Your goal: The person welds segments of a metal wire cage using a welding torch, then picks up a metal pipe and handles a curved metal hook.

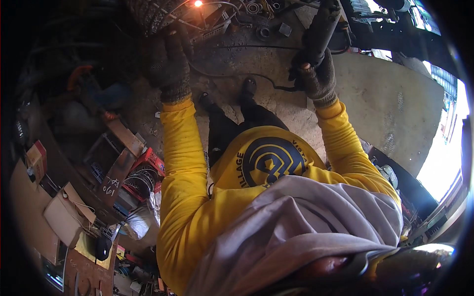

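Dark tool [322, 27] in the right grip [317, 79]

At one o'clock, the gloved right grip wraps around the near end of the dark tool, whose cylindrical body extends past the fingers toward twelve to one o'clock. A black cable [265, 77] runs from beside that grip toward nine o'clock. At eleven o'clock, the gloved left grip [172, 64] hangs near a coiled bundle [152, 15]; shadow hides whether it holds anything.

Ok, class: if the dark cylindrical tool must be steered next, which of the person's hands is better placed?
Probably the right hand: it appears wrapped around the dark cylindrical tool. The left hand is well apart from that tool, off to the left.
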Demonstrator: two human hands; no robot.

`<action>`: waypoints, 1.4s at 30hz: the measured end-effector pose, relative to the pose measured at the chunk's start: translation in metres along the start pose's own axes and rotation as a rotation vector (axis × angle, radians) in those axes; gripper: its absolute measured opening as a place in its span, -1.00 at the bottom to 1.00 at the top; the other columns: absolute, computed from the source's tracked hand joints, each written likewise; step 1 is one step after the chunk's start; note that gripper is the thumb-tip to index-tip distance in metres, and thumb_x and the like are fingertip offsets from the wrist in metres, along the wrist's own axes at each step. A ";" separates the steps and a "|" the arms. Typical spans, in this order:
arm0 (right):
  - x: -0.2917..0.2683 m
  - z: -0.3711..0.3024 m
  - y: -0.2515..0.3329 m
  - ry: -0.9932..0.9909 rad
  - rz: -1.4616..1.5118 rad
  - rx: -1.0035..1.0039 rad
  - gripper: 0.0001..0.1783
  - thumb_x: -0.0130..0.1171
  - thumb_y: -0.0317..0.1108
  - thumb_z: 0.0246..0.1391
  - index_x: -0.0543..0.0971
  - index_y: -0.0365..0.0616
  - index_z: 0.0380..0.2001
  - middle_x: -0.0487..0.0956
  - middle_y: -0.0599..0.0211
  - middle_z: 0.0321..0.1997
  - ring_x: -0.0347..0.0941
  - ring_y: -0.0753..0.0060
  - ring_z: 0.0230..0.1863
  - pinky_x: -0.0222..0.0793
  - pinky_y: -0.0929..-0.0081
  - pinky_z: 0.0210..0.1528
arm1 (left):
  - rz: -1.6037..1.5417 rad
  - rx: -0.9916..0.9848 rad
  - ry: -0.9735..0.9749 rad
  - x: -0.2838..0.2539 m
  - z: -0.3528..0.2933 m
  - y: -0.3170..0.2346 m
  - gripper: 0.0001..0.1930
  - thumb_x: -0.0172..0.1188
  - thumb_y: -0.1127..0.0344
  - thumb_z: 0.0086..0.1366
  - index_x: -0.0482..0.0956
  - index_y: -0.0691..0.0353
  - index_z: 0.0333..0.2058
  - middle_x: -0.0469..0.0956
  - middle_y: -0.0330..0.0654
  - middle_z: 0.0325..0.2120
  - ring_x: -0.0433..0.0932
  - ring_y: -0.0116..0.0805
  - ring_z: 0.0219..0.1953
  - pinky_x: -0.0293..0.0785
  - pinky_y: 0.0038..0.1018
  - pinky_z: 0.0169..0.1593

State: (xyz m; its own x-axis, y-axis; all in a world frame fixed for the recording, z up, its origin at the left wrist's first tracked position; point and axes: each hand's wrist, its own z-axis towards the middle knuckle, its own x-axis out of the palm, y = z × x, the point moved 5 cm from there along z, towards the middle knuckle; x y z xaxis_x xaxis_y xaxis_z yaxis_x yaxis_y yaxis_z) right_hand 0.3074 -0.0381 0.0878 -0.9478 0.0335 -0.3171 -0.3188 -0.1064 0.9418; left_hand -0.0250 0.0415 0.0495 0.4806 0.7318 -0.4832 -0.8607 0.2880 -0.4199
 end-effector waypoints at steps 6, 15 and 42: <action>0.000 0.000 -0.001 -0.007 0.005 0.004 -0.27 0.31 -0.02 0.19 0.31 -0.34 0.18 0.60 0.28 -0.20 0.55 0.50 -0.20 0.48 0.51 -0.10 | -0.209 -0.106 -0.036 -0.004 0.006 -0.008 -0.69 0.20 0.12 0.39 0.65 0.21 -0.43 0.58 -0.19 -0.51 0.54 -0.34 -0.52 0.48 -0.37 -0.39; 0.001 0.001 0.002 -0.003 -0.013 0.008 -0.27 0.31 -0.01 0.18 0.32 -0.33 0.18 0.60 0.29 -0.19 0.55 0.50 -0.19 0.47 0.51 -0.08 | -0.336 -0.178 -0.006 0.002 0.002 0.001 -0.70 0.26 0.13 0.34 0.62 0.19 -0.50 0.56 -0.18 -0.52 0.50 -0.32 -0.55 0.46 -0.35 -0.41; 0.012 0.006 0.017 -0.025 0.200 -0.154 -0.37 0.24 -0.20 0.21 0.26 -0.34 0.18 0.52 0.19 -0.26 0.49 0.41 -0.27 0.53 0.36 -0.28 | -0.140 -0.013 0.021 -0.004 0.003 -0.004 -0.79 0.19 0.24 0.37 0.64 0.20 -0.41 0.61 -0.15 -0.45 0.56 -0.27 -0.45 0.49 -0.34 -0.35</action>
State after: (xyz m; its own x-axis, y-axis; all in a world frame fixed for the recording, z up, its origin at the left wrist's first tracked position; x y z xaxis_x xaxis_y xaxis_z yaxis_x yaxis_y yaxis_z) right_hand 0.2909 -0.0334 0.1006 -0.9923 0.0208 -0.1218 -0.1230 -0.2637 0.9567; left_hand -0.0239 0.0392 0.0549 0.5990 0.6723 -0.4349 -0.7829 0.3780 -0.4941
